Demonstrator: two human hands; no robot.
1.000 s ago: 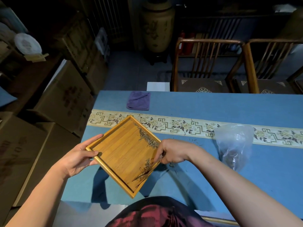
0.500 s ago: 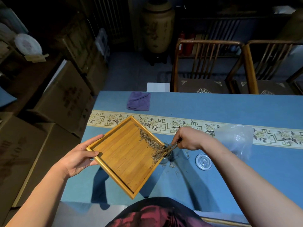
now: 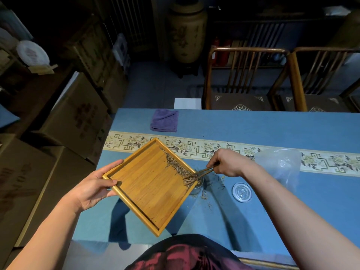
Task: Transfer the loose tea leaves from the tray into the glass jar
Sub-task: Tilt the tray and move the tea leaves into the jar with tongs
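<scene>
My left hand (image 3: 93, 187) grips the left corner of a square bamboo tray (image 3: 150, 188), held tilted above the blue table. Loose tea leaves (image 3: 176, 165) lie in a band along the tray's right rim. My right hand (image 3: 227, 162) holds thin wooden tongs (image 3: 200, 172) whose tips rest among the leaves at the rim. The glass jar (image 3: 198, 185) stands on the table just under that rim, mostly hidden by the tray. Its round glass lid (image 3: 242, 192) lies flat to the right.
Stray leaves (image 3: 218, 184) are scattered on the blue tablecloth (image 3: 253, 121) around the jar. A crumpled clear plastic bag (image 3: 280, 164) sits to the right, a folded purple cloth (image 3: 164, 120) at the far edge. Two wooden chairs (image 3: 243, 78) stand behind; cardboard boxes (image 3: 74, 117) left.
My right hand moved from the tray's lower right edge up and to the right, uncovering the jar and lid. The leaves gathered along the rim toward the jar. The tray stays tilted.
</scene>
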